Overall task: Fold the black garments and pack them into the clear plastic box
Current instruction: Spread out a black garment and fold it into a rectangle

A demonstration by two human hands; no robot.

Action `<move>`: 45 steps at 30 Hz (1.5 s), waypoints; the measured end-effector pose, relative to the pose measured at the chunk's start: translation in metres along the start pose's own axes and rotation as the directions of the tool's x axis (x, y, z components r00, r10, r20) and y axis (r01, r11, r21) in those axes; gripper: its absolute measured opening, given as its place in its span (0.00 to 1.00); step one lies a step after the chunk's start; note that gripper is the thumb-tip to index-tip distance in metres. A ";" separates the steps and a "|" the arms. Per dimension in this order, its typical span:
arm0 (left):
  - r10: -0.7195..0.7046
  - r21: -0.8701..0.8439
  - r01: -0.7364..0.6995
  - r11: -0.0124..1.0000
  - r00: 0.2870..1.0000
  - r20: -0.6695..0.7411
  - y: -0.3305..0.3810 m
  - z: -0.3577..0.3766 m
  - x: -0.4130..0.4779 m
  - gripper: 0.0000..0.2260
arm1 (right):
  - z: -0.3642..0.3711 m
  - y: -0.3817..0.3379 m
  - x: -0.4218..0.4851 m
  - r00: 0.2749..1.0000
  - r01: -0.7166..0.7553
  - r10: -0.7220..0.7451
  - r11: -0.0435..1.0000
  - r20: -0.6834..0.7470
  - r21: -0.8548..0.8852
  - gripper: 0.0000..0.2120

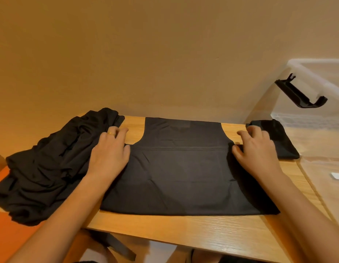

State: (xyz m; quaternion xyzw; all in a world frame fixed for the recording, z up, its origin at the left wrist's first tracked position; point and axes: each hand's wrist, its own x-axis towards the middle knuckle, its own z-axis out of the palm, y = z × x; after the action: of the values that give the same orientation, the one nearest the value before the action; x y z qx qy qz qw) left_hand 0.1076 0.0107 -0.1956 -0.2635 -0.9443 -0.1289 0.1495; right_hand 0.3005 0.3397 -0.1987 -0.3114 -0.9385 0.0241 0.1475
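Light wooden counter (184,230), tan wall behind. Left grip (109,154) and right grip (258,149) lie wide, holding nothing, pressing the armhole corners of the flat black sleeveless garment (184,177), centre frame, likely squaring it for folding. Crumpled black pile (47,168) waits left; clear plastic box (326,149), right, holds one folded black piece (279,137).

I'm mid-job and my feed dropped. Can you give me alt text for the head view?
A black garment lies spread flat on a wooden table, the person's left hand and right hand resting on its side edges. A heap of black clothes sits to the left; a clear box on the right shows one folded black piece.
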 end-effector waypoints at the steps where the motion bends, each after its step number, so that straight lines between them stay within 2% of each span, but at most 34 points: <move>1: 0.040 -0.059 -0.040 0.997 0.999 0.000 0.012 -0.004 -0.003 0.20 | -0.004 -0.009 -0.006 0.999 0.046 -0.046 0.999 0.008 0.007 0.25; 4: 0.224 -0.241 -0.176 0.955 0.956 0.190 0.055 -0.003 -0.016 0.21 | -0.008 -0.048 -0.025 0.957 0.215 -0.244 0.959 0.154 0.184 0.29; 6: 0.289 -0.229 -0.217 0.949 0.888 0.357 0.077 0.010 -0.027 0.24 | 0.001 -0.072 -0.041 0.899 0.314 -0.364 0.923 0.245 0.222 0.31; 8: 0.286 -0.136 -0.252 0.958 0.849 0.444 0.084 0.028 -0.034 0.25 | 0.013 -0.085 -0.053 0.849 0.372 -0.421 0.905 0.319 0.205 0.33; 11: 0.221 -0.065 -0.216 0.974 0.853 0.472 0.072 0.042 -0.033 0.27 | 0.027 -0.081 -0.059 0.825 0.382 -0.412 0.911 0.387 0.155 0.34; 15: 0.198 -0.066 -0.189 0.980 0.854 0.481 0.041 0.041 -0.030 0.31 | 0.030 -0.059 -0.055 0.851 0.326 -0.345 0.938 0.396 0.115 0.34; 19: 0.147 -0.011 -0.161 0.987 0.870 0.471 0.010 0.033 -0.032 0.33 | 0.028 -0.026 -0.049 0.904 0.195 -0.203 0.979 0.377 0.061 0.34; 24: 0.179 -0.086 -0.157 0.984 0.879 0.441 -0.006 0.029 -0.035 0.37 | 0.027 0.005 -0.047 0.925 0.072 -0.087 0.996 0.369 0.056 0.35; 26: 0.234 -0.127 -0.200 0.972 0.892 0.388 -0.003 0.025 -0.035 0.35 | 0.023 0.008 -0.047 0.947 0.094 -0.118 0.991 0.298 0.094 0.34; 28: 0.345 -0.209 -0.290 0.934 0.886 0.310 -0.002 0.017 -0.041 0.32 | 0.012 0.009 -0.055 0.956 0.208 -0.232 0.968 0.182 0.140 0.30; 30: 0.454 -0.346 -0.366 0.864 0.864 0.219 -0.006 0.007 -0.052 0.27 | -0.005 0.015 -0.069 0.926 0.330 -0.362 0.914 0.105 0.238 0.26; 32: 0.543 -0.446 -0.433 0.783 0.826 0.152 -0.014 -0.001 -0.068 0.21 | -0.020 0.025 -0.088 0.881 0.402 -0.458 0.857 0.116 0.324 0.24; 34: 0.591 -0.483 -0.470 0.739 0.796 0.128 -0.026 -0.005 -0.082 0.19 | -0.027 0.039 -0.108 0.843 0.440 -0.512 0.833 0.165 0.335 0.24; 38: 0.558 -0.531 -0.387 0.754 0.804 0.205 -0.050 -0.009 -0.103 0.20 | -0.029 0.063 -0.134 0.855 0.370 -0.466 0.856 0.228 0.362 0.24; 41: 0.508 -0.575 -0.322 0.752 0.839 0.194 -0.056 -0.009 -0.114 0.18 | -0.021 0.069 -0.140 0.888 0.368 -0.435 0.867 0.150 0.336 0.25; 45: 0.528 -0.528 -0.383 0.758 0.835 0.154 -0.053 -0.005 -0.118 0.17 | -0.013 0.070 -0.143 0.877 0.455 -0.477 0.864 0.056 0.216 0.18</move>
State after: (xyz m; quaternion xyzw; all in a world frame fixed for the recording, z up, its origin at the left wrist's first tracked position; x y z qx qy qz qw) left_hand 0.1765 -0.0895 -0.2408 -0.5321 -0.8000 -0.2753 -0.0347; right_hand 0.4535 0.3108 -0.2330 -0.0575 -0.9853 0.0967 0.1283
